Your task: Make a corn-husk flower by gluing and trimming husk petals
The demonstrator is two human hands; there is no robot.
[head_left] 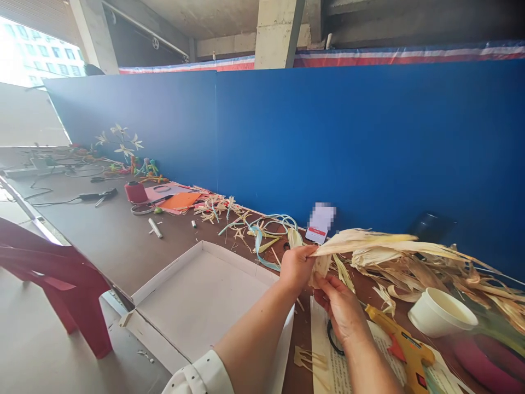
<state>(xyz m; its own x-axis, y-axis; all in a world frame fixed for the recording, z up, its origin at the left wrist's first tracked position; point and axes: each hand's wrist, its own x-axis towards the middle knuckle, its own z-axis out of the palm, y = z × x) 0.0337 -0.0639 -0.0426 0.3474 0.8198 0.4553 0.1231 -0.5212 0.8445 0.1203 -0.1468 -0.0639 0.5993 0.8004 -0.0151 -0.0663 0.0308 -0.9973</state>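
Observation:
Long, dry, pale corn husks (pixel 361 242) stretch out to the right from my left hand (pixel 296 268), which is closed on their near end. Just below, my right hand (pixel 342 306) pinches the lower part of a husk strip (pixel 321 266) that hangs between both hands. The fingertips of the right hand are partly hidden behind the strip. Under my right wrist lies a printed sheet with a black ring (pixel 334 339), perhaps a scissors handle. Beside that wrist rests a yellow glue gun (pixel 404 345).
A pile of husks (pixel 435 268) and a cream paper cup (pixel 443 312) are at the right. An open white box lid (pixel 209 301) lies left of my arms. Behind stands a blue partition (pixel 348 137); farther left are red thread (pixel 135 191), orange paper (pixel 179 201) and a red chair (pixel 53 273).

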